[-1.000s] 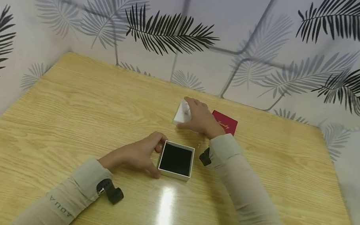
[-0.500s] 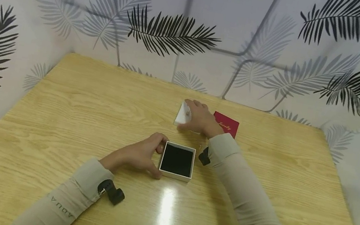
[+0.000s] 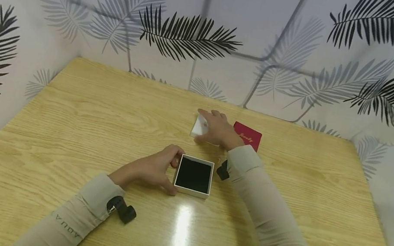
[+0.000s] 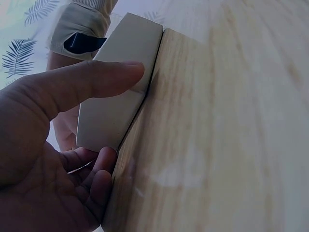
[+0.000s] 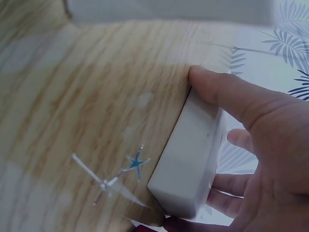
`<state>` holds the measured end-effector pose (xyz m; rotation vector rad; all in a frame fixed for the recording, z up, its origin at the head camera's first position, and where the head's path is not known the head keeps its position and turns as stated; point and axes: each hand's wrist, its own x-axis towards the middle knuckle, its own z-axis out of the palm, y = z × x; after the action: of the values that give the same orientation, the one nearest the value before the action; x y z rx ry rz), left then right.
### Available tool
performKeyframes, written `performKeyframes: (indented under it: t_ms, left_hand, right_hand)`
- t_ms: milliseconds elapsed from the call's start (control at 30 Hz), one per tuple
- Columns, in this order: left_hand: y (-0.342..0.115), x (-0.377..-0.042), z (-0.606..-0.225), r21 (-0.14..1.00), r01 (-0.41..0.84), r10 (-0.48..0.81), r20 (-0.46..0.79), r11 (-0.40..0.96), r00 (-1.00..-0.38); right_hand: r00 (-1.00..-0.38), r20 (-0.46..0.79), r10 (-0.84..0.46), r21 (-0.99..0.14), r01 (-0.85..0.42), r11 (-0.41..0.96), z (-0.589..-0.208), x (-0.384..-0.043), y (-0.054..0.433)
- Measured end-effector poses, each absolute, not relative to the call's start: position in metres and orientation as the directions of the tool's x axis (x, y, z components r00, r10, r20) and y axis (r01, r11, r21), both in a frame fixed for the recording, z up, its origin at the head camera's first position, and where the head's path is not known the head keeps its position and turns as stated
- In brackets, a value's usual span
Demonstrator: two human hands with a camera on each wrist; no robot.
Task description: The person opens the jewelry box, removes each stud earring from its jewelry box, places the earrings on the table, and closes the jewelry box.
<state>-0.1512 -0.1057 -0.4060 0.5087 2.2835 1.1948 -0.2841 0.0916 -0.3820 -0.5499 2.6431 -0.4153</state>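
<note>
My left hand (image 3: 153,168) holds the left side of a small white open box (image 3: 190,192), its thumb at the near corner and fingers at the far one. A black pad (image 3: 193,175) lines the box. Farther back, my right hand (image 3: 217,129) grips a white box lid (image 3: 199,128) resting on the table, and covers much of it. In the right wrist view the thumb and fingers span the lid (image 5: 186,159). Beside the lid lies a small silver piece of jewelry (image 5: 108,183) with star shapes, one of them blue (image 5: 136,163).
A red card (image 3: 248,134) with gold "Jewelry" lettering lies behind the right wrist, partly covered by it. Everything lies on a light wooden table (image 3: 105,107). A wall covering with a leaf pattern (image 3: 190,36) rises at the table's back edge.
The right hand's fingers have shifted slightly to the left over the lid. The left hand and the open box stay in place.
</note>
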Motion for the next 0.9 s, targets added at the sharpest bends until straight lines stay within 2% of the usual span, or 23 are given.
performKeyframes:
  t_ms: [233,900]
  left_hand:
    - [-0.1055,-0.1516,-0.4056,0.831,0.098,0.544,-0.264,0.547,-0.796]
    - [-0.1046,-0.1514,-0.4061,0.835,0.097,0.542,-0.259,0.542,-0.799]
  right_hand:
    - [-0.826,-0.344,-0.446,-0.346,-0.331,0.878,-0.3787,-0.2832,0.0894]
    - [-0.854,-0.267,-0.446,-0.347,-0.346,0.872,-0.3823,-0.2836,0.0941]
